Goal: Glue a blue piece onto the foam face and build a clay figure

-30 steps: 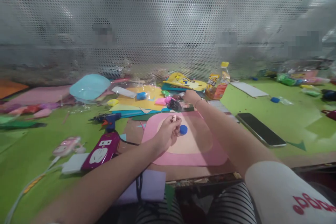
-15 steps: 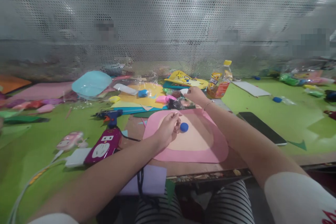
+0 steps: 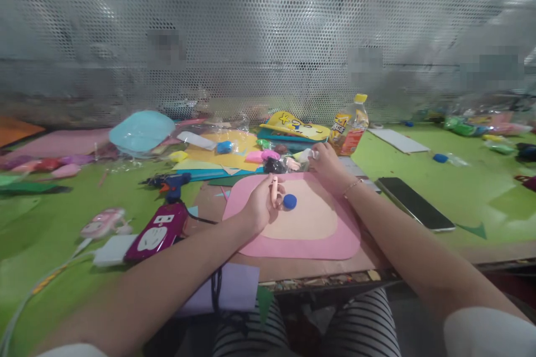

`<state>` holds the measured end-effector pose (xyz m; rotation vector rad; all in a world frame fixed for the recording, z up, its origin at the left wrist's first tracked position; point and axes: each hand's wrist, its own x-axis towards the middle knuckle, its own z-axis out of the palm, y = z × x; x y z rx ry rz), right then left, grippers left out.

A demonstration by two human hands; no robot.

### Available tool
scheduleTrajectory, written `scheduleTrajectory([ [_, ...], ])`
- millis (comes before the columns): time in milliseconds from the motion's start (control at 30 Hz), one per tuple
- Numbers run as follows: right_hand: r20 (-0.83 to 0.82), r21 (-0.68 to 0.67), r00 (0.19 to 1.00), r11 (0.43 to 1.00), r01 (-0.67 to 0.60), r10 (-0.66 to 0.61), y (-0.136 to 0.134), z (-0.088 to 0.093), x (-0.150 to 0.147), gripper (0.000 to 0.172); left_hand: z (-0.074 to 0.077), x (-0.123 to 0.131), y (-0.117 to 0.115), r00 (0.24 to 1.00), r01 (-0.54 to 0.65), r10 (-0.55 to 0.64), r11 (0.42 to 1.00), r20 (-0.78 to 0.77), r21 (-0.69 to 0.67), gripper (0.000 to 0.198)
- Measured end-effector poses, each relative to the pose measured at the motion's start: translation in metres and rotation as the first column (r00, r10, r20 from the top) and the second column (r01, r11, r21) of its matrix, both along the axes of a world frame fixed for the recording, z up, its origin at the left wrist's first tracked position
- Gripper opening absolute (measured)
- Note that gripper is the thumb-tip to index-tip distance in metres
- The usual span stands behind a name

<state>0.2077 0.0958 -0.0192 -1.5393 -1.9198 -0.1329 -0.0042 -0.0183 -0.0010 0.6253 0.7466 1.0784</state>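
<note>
My left hand (image 3: 264, 202) is curled over the left side of a cream sheet with a pink border (image 3: 335, 248). Its fingers are closed, and what they may hold is too unclear to name. Beside the fingertips, a blue disc (image 3: 290, 201) lies on the cream part. My right hand (image 3: 329, 163) is at the sheet's far edge, its fingers pinching a small whitish packet (image 3: 310, 154). Just left of that hand are small bags of modelling clay: a black one (image 3: 275, 165) and a pink one (image 3: 262, 156).
A drink bottle (image 3: 348, 125) stands behind my right hand. To the right lies a phone (image 3: 414, 203). A blue glue gun (image 3: 173, 185), a purple power bank (image 3: 157, 232) and a light-blue bowl (image 3: 141, 131) are on the left. A perforated metal screen (image 3: 268, 39) closes off the back.
My right hand has moved slightly right and nearer with the whitish packet. My left hand has turned a little, showing more of its thumb side. The view has shifted slightly.
</note>
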Motion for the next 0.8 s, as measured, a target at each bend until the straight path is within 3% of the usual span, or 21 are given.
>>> scheduleTrajectory([
  [133, -0.001, 0.02, 1.0, 1.0, 0.004, -0.004, 0.008, -0.003, 0.005, 0.015, -0.004, 0.0, 0.001, 1.0, 0.007, -0.006, 1.0, -0.026, 0.021, 0.019],
  [367, 0.105, -0.03, 0.989, 0.994, -0.105, 0.108, -0.003, -0.003, 0.004, 0.018, -0.004, -0.001, -0.001, 0.999, 0.008, -0.007, 0.999, -0.045, 0.032, 0.015],
  [533, 0.171, -0.069, 0.976, 0.99, -0.124, 0.135, -0.012, 0.004, 0.0, 0.028, -0.003, 0.0, 0.0, 0.998, 0.011, -0.009, 1.0, -0.055, 0.027, 0.013],
  [800, 0.216, -0.115, 0.95, 0.972, -0.205, 0.226, -0.008, 0.002, 0.0, 0.03, -0.007, 0.0, -0.001, 0.993, 0.0, 0.01, 0.996, -0.116, 0.09, 0.016],
])
